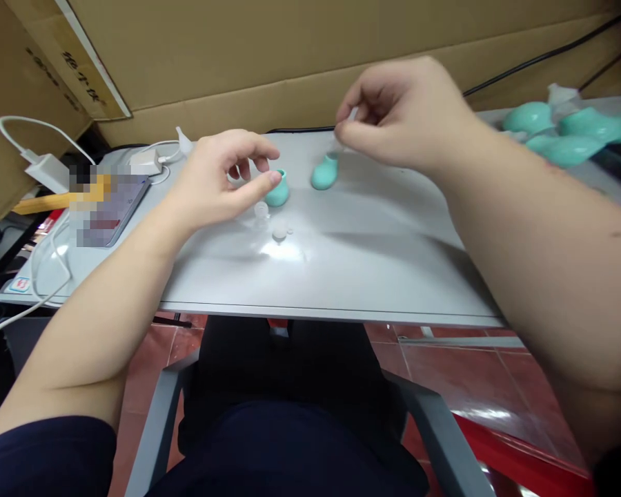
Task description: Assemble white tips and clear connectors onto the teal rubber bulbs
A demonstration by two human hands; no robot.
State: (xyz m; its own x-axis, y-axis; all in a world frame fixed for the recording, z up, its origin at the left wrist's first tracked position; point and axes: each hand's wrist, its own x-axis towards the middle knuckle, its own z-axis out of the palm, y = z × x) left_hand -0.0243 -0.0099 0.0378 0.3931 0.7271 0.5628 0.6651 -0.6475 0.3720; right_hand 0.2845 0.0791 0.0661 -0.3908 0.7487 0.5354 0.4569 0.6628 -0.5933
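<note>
My left hand (228, 176) hovers with thumb and fingers apart beside a small teal rubber bulb (278, 196). Its thumb tip overlaps the bulb's neck; whether they touch I cannot tell. A second teal bulb (323, 174) stands to the right, slightly tilted, with its neck up. Over that neck, my right hand (377, 117) pinches a small translucent nozzle tip (337, 146), blurred and partly hidden by the fingers. Near the left bulb lie a clear plastic fitting (261, 211) and a small translucent cap (279, 231).
Several teal bulbs (574, 131) with translucent tips are piled at the far right. A white cone-shaped tip (183, 143) stands behind my left hand. A phone (119, 207), white charger (148, 162) and cables occupy the left. Cardboard (269, 55) walls the grey table's (372, 276) back.
</note>
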